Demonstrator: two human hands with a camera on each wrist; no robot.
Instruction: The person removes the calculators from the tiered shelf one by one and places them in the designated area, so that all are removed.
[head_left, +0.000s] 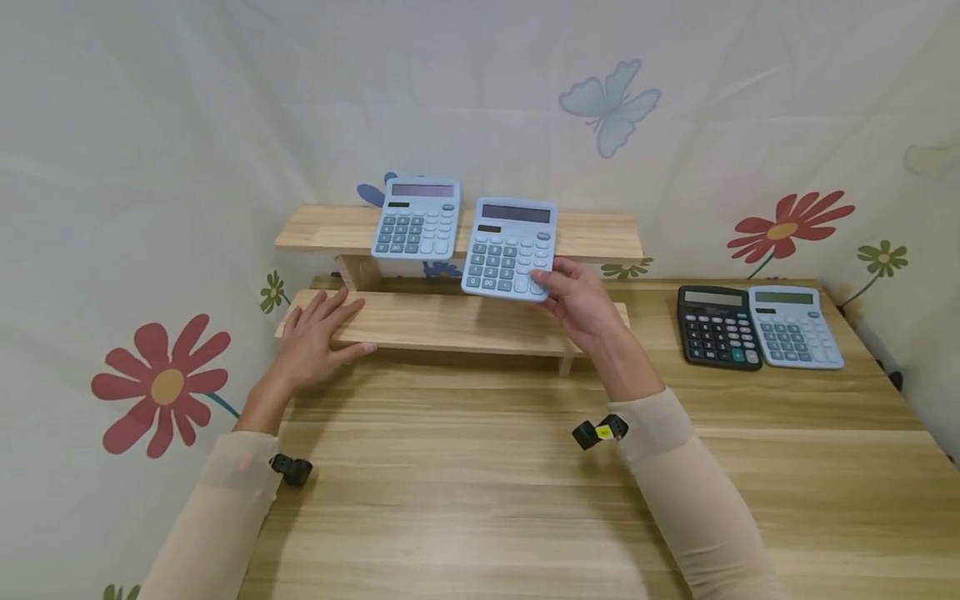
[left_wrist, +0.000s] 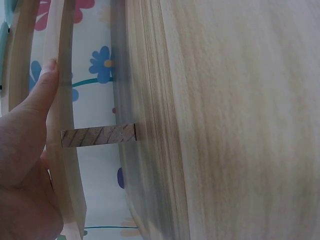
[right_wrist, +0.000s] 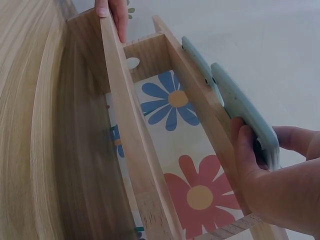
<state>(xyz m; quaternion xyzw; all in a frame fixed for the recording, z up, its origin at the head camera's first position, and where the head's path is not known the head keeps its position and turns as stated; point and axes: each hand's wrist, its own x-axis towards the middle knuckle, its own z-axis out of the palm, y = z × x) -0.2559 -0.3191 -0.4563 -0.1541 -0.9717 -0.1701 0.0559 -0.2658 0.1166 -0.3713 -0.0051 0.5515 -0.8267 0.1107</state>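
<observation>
Right forearm slants up and inward from the lower right; right hand (head_left: 581, 304) at the lower right corner of a light-blue desktop calculator (head_left: 512, 237), thumb on its face, other fingers behind, pinched closed on that corner. The calculator is tilted, keys toward the wearer, at the front of the upper wooden shelf (head_left: 600, 236); contact with the board uncertain. Just left of it, a matching calculator (head_left: 416, 217) leans back on the same shelf. Left forearm rises from the lower left; left hand (head_left: 318, 337) lies palm down on the left end of the lower wooden shelf (head_left: 465, 321), fingers spread and extended, thumb out along the front edge, grasping nothing. On the bench (head_left: 450, 467), well right: a black calculator (head_left: 717, 327) beside another light-blue one (head_left: 797, 329).
</observation>
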